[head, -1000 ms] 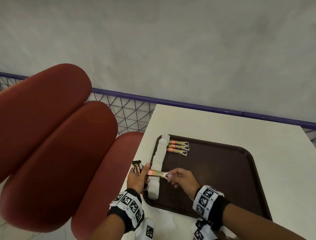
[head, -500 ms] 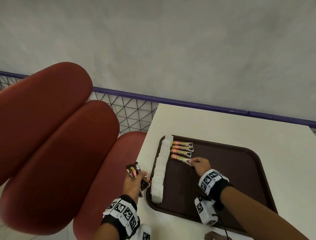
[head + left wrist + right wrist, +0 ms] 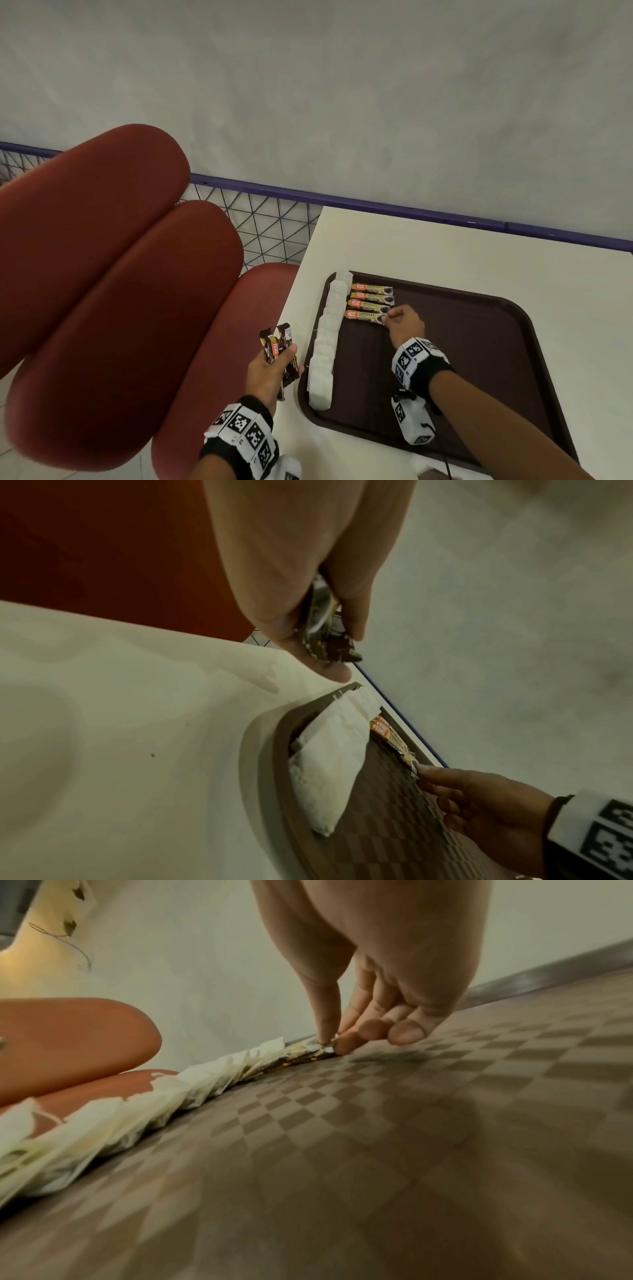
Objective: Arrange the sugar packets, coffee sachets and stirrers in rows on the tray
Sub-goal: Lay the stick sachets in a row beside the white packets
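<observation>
A dark brown tray (image 3: 496, 349) lies on the white table (image 3: 445, 246). White sugar packets (image 3: 325, 342) run in a column down its left edge. Beside their far end lie several gold coffee sachets (image 3: 371, 298), stacked in a row. My right hand (image 3: 404, 320) pinches the right end of the nearest sachet (image 3: 363, 315), which lies flat on the tray (image 3: 445, 1123); thumb and forefinger meet on its end (image 3: 325, 1046). My left hand (image 3: 270, 370) grips a bundle of coffee sachets (image 3: 279, 346) upright off the tray's left side, also seen as the bundle (image 3: 325, 631). No stirrers are visible.
A red padded bench (image 3: 102, 274) stands left of the table. A purple rail with wire mesh (image 3: 274, 222) runs behind, below a grey wall. The tray's right and near parts (image 3: 445, 377) are bare checkered surface.
My right hand took one sachet from the left hand's bundle, carried it away from me across the tray and set it down as the nearest of the row. The left hand drew back slightly.
</observation>
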Demonstrator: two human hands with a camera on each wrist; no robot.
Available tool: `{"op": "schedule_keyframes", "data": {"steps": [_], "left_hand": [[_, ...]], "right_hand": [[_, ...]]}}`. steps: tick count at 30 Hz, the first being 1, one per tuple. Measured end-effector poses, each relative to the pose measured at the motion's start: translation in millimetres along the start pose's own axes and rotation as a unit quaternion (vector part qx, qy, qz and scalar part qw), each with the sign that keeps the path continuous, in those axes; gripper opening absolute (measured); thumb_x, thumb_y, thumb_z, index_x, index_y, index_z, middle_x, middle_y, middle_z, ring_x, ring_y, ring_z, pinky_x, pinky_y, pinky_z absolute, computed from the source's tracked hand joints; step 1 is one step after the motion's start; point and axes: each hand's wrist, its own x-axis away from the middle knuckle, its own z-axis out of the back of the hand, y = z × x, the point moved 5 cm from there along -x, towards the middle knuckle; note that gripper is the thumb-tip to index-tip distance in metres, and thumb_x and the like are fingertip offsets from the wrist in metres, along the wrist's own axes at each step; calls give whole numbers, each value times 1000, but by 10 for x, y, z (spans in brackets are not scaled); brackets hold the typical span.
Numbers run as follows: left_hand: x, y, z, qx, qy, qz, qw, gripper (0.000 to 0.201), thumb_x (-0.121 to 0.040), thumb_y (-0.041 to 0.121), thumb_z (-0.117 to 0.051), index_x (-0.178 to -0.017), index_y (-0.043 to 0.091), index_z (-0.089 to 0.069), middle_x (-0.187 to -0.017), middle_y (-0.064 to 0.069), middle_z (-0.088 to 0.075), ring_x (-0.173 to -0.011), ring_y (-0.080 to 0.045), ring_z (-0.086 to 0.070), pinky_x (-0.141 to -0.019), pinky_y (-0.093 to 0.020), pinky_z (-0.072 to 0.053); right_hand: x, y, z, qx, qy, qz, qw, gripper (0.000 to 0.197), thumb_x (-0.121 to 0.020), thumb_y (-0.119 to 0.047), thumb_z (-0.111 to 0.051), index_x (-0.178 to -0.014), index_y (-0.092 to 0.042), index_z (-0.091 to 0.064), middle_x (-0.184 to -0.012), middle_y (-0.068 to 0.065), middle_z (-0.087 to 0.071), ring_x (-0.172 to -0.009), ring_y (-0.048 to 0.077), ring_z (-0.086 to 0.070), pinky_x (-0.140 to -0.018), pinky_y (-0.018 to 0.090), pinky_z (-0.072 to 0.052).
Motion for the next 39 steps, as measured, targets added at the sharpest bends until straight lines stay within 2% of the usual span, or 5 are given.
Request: {"op": "schedule_keyframes", "data": {"steps": [9, 15, 20, 29, 39], "left_hand": [[43, -14, -57, -9, -20, -2, 1000, 9, -82, 3, -67, -90, 0, -63, -79, -16, -63, -70, -25, -63, -58, -26, -57], [64, -62, -136, -39, -23, -19, 999, 11, -83, 7, -68, -94, 5, -67, -81, -11, -69, -72, -24, -65, -73, -34, -53], [129, -80, -274, -66, -48, -27, 996, 13, -86, 9, -65, -95, 0, -64, -73, -8, -63, -52, -7, -58, -47, -15, -44], [237, -87, -404, -31, -96, -1, 995, 12, -88, 6, -60, -97, 10, -66, -99, -12, -70, -95, -23, -64, -84, -31, -50], [202, -84, -279, 8, -57, 29, 998, 13, -90, 9, -59, -103, 9, -62, -90, -10, -68, -85, -22, -65, -62, -29, -50]], "right_hand": [[173, -120, 55, 20, 7, 99, 995, 5, -86, -15, -60, -89, -12, -57, -86, 6, -60, -98, 23, -48, -81, 33, -43], [775, -305, -152, 32, -174, 208, 962, 20, -83, -12, -62, -73, -26, -53, -81, -4, -60, -74, 7, -54, -65, 9, -40], [1157, -264, -332, 27, -279, 219, 935, 6, -87, -20, -60, -81, -22, -59, -72, -13, -56, -59, -6, -49, -62, 6, -39], [1220, -171, -396, -6, -350, 178, 920, 9, -87, -22, -61, -95, -21, -58, -87, -8, -57, -75, -3, -49, -72, 7, -40], [996, -129, -118, -47, -279, 146, 948, 28, -73, -8, -74, -82, -24, -53, -77, -7, -59, -66, 2, -50, -64, 10, -41]]}}
